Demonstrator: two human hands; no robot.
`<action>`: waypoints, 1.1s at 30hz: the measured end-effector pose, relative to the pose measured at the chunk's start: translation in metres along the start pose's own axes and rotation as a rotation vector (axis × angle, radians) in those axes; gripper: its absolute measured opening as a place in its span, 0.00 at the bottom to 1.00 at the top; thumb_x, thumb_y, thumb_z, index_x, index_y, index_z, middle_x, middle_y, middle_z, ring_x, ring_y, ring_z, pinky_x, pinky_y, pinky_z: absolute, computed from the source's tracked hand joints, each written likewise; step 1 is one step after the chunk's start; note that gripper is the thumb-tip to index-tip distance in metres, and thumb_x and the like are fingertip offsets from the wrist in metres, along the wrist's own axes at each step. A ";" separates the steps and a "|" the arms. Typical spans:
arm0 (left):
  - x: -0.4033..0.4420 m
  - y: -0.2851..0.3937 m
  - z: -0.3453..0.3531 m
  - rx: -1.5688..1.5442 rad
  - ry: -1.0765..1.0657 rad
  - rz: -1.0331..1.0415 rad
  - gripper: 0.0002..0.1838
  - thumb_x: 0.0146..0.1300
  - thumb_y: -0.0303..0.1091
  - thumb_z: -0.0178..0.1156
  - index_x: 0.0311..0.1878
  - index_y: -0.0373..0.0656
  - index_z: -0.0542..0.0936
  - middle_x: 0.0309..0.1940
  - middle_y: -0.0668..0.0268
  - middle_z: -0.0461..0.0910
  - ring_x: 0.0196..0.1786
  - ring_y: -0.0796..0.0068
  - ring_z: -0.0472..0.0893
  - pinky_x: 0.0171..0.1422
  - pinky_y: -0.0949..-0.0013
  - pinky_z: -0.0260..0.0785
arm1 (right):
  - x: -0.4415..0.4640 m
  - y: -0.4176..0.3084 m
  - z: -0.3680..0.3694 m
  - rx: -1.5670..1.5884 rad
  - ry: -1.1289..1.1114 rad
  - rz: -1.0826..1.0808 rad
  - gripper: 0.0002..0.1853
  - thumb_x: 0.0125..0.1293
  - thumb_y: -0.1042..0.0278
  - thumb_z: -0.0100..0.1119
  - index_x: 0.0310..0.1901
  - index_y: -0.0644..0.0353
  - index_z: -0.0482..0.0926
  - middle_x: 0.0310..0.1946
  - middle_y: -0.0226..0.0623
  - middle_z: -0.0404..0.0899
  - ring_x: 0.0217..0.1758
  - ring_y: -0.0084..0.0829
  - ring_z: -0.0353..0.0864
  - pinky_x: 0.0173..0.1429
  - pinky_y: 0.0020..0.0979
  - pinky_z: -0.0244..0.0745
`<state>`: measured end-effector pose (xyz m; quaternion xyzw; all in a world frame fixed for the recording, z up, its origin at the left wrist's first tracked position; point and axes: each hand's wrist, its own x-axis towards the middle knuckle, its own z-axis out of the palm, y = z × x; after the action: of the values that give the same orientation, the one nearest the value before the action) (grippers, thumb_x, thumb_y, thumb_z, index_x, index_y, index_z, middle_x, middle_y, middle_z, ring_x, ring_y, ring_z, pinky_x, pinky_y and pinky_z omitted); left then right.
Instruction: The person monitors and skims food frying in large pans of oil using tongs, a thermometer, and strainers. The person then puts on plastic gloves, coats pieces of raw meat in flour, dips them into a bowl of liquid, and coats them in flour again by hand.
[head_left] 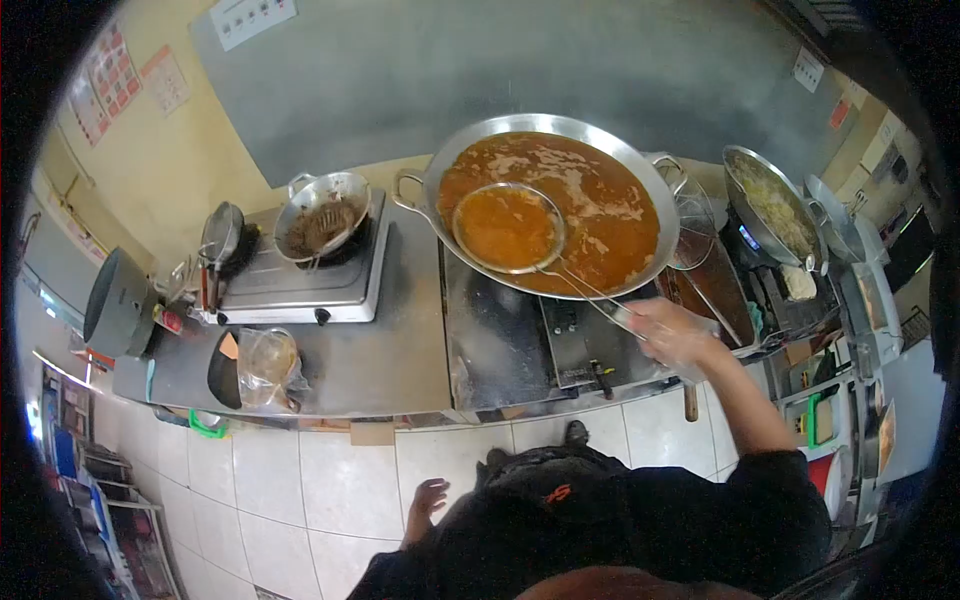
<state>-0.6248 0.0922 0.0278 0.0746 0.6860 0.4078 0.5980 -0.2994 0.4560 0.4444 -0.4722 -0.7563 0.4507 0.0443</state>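
Note:
My right hand, in a see-through plastic glove, is closed around the handle of a round mesh strainer. The strainer's bowl lies in the left part of a large two-handled wok, with orange-brown liquid inside and around it. Pale foam streaks the liquid's surface. Low at my left side hangs my left hand, away from the counter. It holds nothing, and its fingers are loosely bent and apart.
On the left, a two-burner stove carries a small wok with dark residue. A plastic bag lies near the counter edge. At right are another strainer, a tray of brown liquid and a pan of pale food.

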 end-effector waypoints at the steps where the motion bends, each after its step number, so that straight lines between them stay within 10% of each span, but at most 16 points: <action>1: 0.019 -0.014 -0.014 0.184 -0.125 0.262 0.21 0.52 0.33 0.67 0.51 0.50 0.76 0.39 0.70 0.78 0.39 0.71 0.77 0.41 0.62 0.71 | -0.002 0.007 -0.003 0.011 0.006 -0.007 0.26 0.66 0.37 0.45 0.29 0.56 0.69 0.16 0.22 0.60 0.18 0.19 0.63 0.23 0.26 0.61; 3: 0.051 -0.035 -0.039 0.479 -0.252 0.872 0.28 0.46 0.26 0.69 0.54 0.49 0.75 0.37 0.69 0.79 0.39 0.71 0.78 0.44 0.61 0.72 | -0.013 0.026 -0.011 0.063 -0.072 0.028 0.27 0.66 0.37 0.46 0.35 0.58 0.74 0.14 0.22 0.60 0.18 0.17 0.62 0.22 0.23 0.60; 5: 0.061 -0.042 -0.032 0.089 -0.184 0.030 0.32 0.43 0.20 0.66 0.56 0.47 0.73 0.34 0.67 0.79 0.36 0.71 0.79 0.45 0.62 0.73 | -0.014 0.021 -0.001 0.004 -0.032 0.023 0.28 0.65 0.36 0.46 0.39 0.58 0.76 0.14 0.21 0.60 0.18 0.17 0.62 0.22 0.23 0.60; 6: 0.042 -0.041 -0.029 0.265 -0.320 0.482 0.29 0.48 0.21 0.61 0.57 0.46 0.72 0.33 0.65 0.79 0.33 0.70 0.79 0.42 0.64 0.73 | -0.010 0.019 0.007 0.106 -0.004 0.038 0.28 0.65 0.36 0.46 0.40 0.58 0.76 0.14 0.21 0.60 0.18 0.17 0.62 0.22 0.22 0.60; 10: 0.016 0.001 -0.014 0.394 -0.230 0.555 0.18 0.61 0.30 0.48 0.55 0.47 0.73 0.33 0.66 0.77 0.32 0.71 0.79 0.43 0.58 0.71 | -0.030 0.010 -0.001 0.119 -0.001 0.052 0.25 0.67 0.39 0.44 0.35 0.57 0.73 0.16 0.21 0.61 0.19 0.16 0.62 0.22 0.22 0.60; 12: 0.075 -0.021 -0.025 -0.117 -0.130 -0.174 0.17 0.61 0.29 0.48 0.54 0.48 0.73 0.33 0.66 0.77 0.32 0.71 0.78 0.45 0.56 0.71 | -0.037 0.019 -0.008 0.075 -0.047 0.040 0.23 0.69 0.43 0.43 0.30 0.56 0.69 0.17 0.21 0.60 0.19 0.17 0.62 0.23 0.24 0.60; 16: 0.088 -0.032 -0.021 -0.121 -0.117 -0.192 0.25 0.49 0.17 0.55 0.52 0.49 0.75 0.35 0.69 0.76 0.35 0.72 0.77 0.45 0.58 0.72 | -0.028 0.013 0.004 0.101 0.030 0.089 0.21 0.70 0.46 0.44 0.33 0.57 0.72 0.17 0.23 0.62 0.20 0.17 0.64 0.24 0.25 0.62; 21: 0.113 -0.047 -0.023 -0.440 -0.220 -0.122 0.20 0.54 0.25 0.56 0.52 0.48 0.75 0.33 0.67 0.80 0.33 0.74 0.76 0.41 0.61 0.72 | -0.041 0.034 -0.027 0.126 -0.092 0.086 0.24 0.68 0.41 0.45 0.32 0.58 0.71 0.17 0.24 0.62 0.20 0.18 0.65 0.25 0.24 0.62; 23: 0.083 -0.036 0.008 0.365 -0.017 0.099 0.18 0.56 0.29 0.57 0.52 0.48 0.75 0.30 0.67 0.80 0.31 0.73 0.74 0.39 0.62 0.70 | -0.029 0.048 -0.018 0.112 -0.046 -0.040 0.26 0.64 0.37 0.49 0.33 0.57 0.72 0.16 0.20 0.58 0.18 0.17 0.60 0.22 0.22 0.58; 24: 0.082 -0.038 0.011 -0.016 -0.039 -0.030 0.17 0.57 0.30 0.57 0.52 0.49 0.75 0.32 0.68 0.79 0.29 0.74 0.73 0.36 0.62 0.69 | -0.034 0.025 -0.019 0.142 -0.039 0.042 0.24 0.65 0.39 0.50 0.33 0.56 0.71 0.15 0.20 0.57 0.17 0.16 0.60 0.22 0.21 0.58; 33: 0.054 -0.051 0.072 0.235 0.025 0.024 0.12 0.60 0.34 0.57 0.48 0.50 0.77 0.33 0.71 0.78 0.31 0.74 0.74 0.38 0.62 0.70 | -0.047 0.072 -0.073 0.438 -0.166 0.088 0.22 0.62 0.44 0.56 0.42 0.57 0.75 0.16 0.20 0.61 0.17 0.13 0.60 0.17 0.18 0.53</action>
<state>-0.5568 0.1242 -0.0427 0.1474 0.7353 0.3328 0.5717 -0.1892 0.4784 0.4521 -0.4452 -0.6202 0.6427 0.0638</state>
